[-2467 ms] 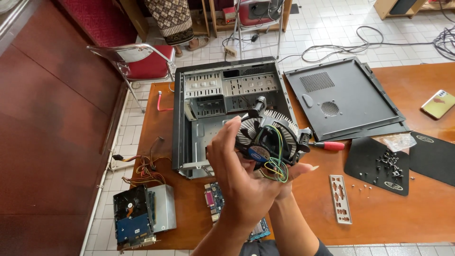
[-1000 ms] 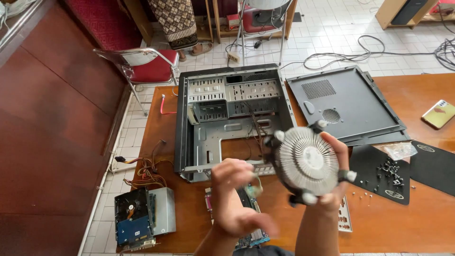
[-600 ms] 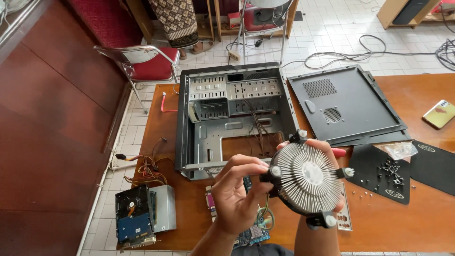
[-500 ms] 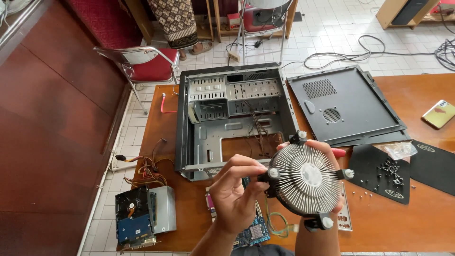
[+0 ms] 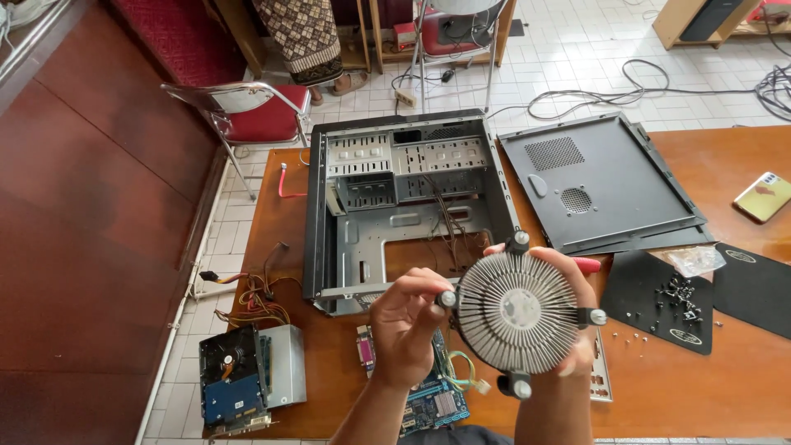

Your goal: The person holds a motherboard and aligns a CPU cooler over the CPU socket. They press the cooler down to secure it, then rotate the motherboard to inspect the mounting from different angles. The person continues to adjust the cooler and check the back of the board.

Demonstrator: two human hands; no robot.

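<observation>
A round finned metal cooler (image 5: 517, 314) with black mounting pegs is held up in front of me, its finned underside facing the camera. My right hand (image 5: 575, 290) grips it from behind, fingers wrapped over its top and right edge. My left hand (image 5: 404, 325) pinches the cooler's left peg. Its cable hangs below, over a blue motherboard (image 5: 432, 394) on the table. Beyond the cooler lies an open, empty computer case (image 5: 404, 206).
The case's side panel (image 5: 597, 185) lies to the right on the wooden table (image 5: 741, 156). Loose screws (image 5: 680, 297) sit on black mats, a phone (image 5: 765, 196) at far right. A hard drive and power supply (image 5: 247, 379) lie at the left; a red chair (image 5: 247, 111) stands behind.
The cooler was turned over from fan side to finned side. My right hand now holds it and my left hand has moved onto its left peg.
</observation>
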